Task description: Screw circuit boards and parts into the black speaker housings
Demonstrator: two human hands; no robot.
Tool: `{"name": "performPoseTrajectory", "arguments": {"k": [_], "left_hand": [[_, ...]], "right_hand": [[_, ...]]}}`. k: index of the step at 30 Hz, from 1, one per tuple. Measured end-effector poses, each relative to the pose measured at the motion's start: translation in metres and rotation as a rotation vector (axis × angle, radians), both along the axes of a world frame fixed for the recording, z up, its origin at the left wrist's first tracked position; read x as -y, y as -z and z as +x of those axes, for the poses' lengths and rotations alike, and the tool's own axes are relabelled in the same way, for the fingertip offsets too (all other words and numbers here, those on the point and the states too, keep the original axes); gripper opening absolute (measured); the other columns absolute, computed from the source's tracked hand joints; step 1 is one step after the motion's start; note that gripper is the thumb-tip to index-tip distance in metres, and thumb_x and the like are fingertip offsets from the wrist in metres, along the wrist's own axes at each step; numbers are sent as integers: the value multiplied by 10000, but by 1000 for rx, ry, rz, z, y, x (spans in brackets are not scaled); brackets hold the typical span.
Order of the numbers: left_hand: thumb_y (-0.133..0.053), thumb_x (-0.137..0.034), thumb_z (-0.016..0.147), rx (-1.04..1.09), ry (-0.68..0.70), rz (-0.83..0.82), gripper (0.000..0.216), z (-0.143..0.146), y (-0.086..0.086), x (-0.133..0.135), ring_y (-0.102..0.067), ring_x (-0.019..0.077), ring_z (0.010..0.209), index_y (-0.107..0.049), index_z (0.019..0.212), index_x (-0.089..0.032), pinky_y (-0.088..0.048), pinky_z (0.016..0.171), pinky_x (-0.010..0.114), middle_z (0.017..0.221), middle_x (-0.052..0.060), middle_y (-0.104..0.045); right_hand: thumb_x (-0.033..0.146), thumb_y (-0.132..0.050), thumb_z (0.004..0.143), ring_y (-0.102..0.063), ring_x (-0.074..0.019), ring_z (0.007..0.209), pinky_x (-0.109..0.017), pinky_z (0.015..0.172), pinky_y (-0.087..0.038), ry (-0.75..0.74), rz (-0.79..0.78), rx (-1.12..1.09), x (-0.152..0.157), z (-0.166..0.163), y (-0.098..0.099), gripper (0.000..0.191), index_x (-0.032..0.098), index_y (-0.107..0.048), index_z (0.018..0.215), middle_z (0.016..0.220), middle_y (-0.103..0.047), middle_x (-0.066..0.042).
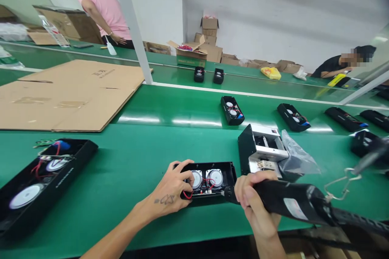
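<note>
In front of me on the green bench lies a black speaker housing (229,168), open side up, with two round white-backed speaker drivers (215,179) and red wires inside. My left hand (174,186) grips its left end, fingers curled over the rim. My right hand (258,194) is wrapped round a black electric screwdriver (288,196), held almost level. Its tip reaches the front edge of the housing near a small board; whether it sits on a screw I cannot tell. The screwdriver's cord runs off to the right.
A black-and-silver machine (264,149) with a clear plastic bag (296,156) stands right of the housing. Another open speaker housing (75,162) lies at left, near flat cardboard (75,89). Several more housings (232,110) line the belt. Two people (101,4) work beyond.
</note>
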State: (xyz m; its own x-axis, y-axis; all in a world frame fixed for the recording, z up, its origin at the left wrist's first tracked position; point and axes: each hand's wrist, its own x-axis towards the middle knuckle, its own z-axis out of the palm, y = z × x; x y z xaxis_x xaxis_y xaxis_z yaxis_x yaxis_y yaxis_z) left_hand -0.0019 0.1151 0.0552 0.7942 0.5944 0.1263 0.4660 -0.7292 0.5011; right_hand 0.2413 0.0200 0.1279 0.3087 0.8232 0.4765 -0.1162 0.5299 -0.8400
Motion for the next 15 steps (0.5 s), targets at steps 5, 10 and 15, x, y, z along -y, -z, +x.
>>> {"name": "performPoseTrajectory", "arguments": {"k": [5, 10, 15], "left_hand": [[-887, -131, 679, 31, 9, 2, 205, -1, 4, -1, -483, 414, 1488, -810, 805, -274, -297, 1127, 550, 1002, -13, -753], [-874, -129, 688, 30, 11, 5, 197, -2, 4, -2, -483, 416, 1487, -805, 810, -267, -284, 1123, 554, 1000, -13, -751], [-865, -115, 670, 32, 12, 0, 209, 0, 3, -2, -485, 414, 1483, -795, 804, -260, -286, 1120, 549, 1001, -14, -752]], "right_hand": [[218, -631, 1053, -508, -101, 495, -263, 497, -419, -3, -25, -10, -1, 2, 5, 104, 289, -580, 1109, 648, -508, 99], [216, -648, 1051, -504, -97, 511, -264, 500, -414, -43, -29, -24, -5, 0, 6, 119, 296, -587, 1114, 654, -519, 96], [208, -655, 1050, -496, -92, 518, -255, 509, -411, -69, -65, -10, -6, -3, 8, 130, 307, -586, 1097, 654, -517, 100]]}}
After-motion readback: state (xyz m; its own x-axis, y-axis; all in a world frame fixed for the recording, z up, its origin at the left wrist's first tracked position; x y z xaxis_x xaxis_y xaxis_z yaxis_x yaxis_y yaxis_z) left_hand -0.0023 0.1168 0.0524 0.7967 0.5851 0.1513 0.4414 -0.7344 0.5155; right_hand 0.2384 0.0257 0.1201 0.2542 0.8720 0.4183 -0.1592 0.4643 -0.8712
